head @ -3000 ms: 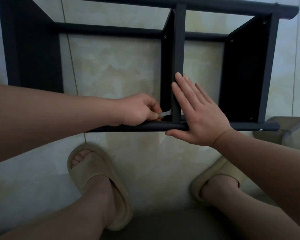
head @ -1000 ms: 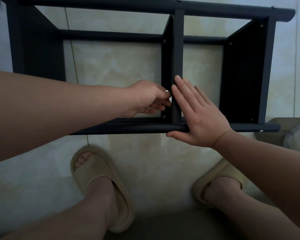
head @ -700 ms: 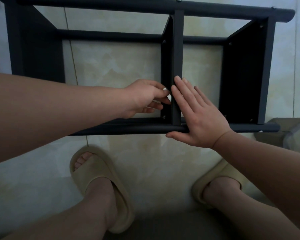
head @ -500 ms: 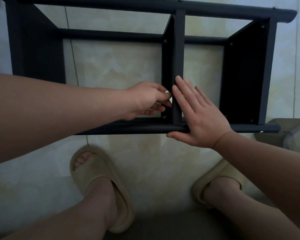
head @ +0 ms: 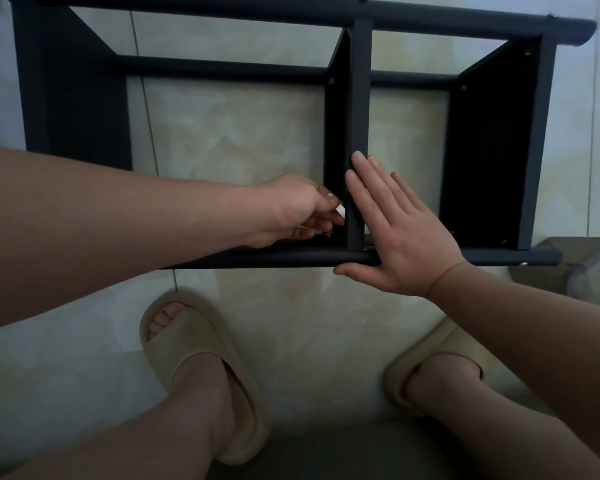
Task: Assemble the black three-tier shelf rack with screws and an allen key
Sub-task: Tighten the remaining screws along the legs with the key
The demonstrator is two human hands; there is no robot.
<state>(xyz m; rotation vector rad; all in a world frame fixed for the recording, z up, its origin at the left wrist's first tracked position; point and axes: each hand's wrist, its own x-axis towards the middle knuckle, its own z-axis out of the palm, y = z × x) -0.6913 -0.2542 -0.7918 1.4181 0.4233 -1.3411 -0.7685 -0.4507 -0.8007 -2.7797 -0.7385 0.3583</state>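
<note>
No legible text, label, brand, number or sign appears on any surface, including the rack (head: 357, 98) and floor (head: 229, 133).

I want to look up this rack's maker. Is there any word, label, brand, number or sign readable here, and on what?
None can be read. The black rack, the beige slippers, the floor tiles and the clear container at the right edge show no print. The allen key in the left hand is mostly hidden, so any marking on it cannot be told.
</note>
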